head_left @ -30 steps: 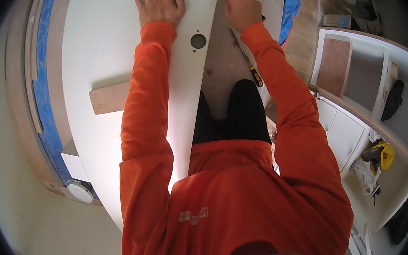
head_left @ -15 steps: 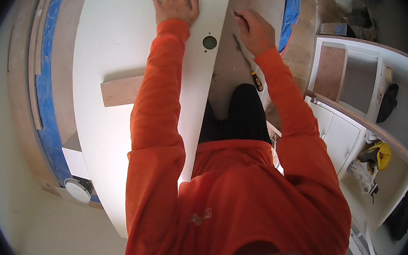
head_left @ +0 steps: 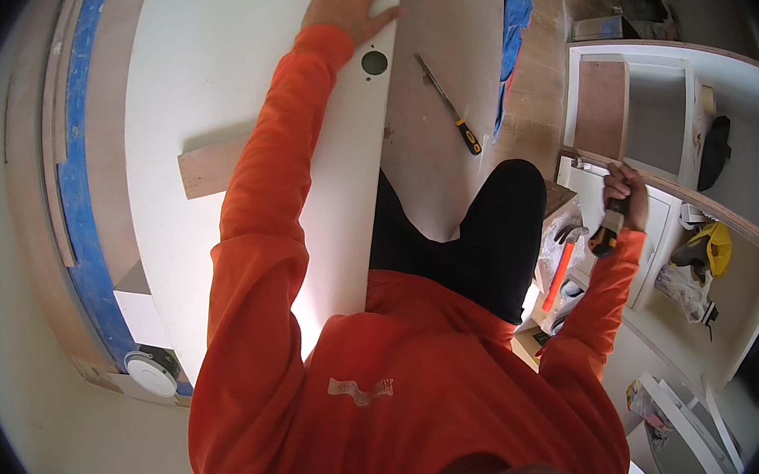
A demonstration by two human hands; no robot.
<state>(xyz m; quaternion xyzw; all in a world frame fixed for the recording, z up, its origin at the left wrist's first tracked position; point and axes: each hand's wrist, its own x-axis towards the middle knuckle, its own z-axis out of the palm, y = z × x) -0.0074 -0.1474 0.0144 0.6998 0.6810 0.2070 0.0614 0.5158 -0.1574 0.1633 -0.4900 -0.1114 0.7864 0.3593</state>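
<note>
My left hand [head_left: 352, 4] lies flat on a white door panel [head_left: 292, 90], fingers spread, just above a round cut hole [head_left: 374, 63] near the panel's right edge. Two small holes flank that round one. At the right, my right hand [head_left: 631, 196] is closed around a thick-handled black-and-orange tool [head_left: 606, 238]; its working end is hidden, so I cannot tell its kind. To the right of the panel, a hand tool with a long narrow metal shaft and a black-and-yellow handle [head_left: 469, 137] rests on the brown board [head_left: 433, 177].
A wood block [head_left: 209, 169] lies on the panel by my left forearm. White open cabinets [head_left: 687, 107] stand at the right, with an orange-handled hammer [head_left: 559, 276] and a yellow item [head_left: 719, 248] near them. Blue sheeting [head_left: 517, 4] borders the board.
My right hand has moved from beside the panel down and right toward the cabinets, and now grips the black-and-orange tool. My right knee has swung right. My left hand has shifted slightly up on the panel.
</note>
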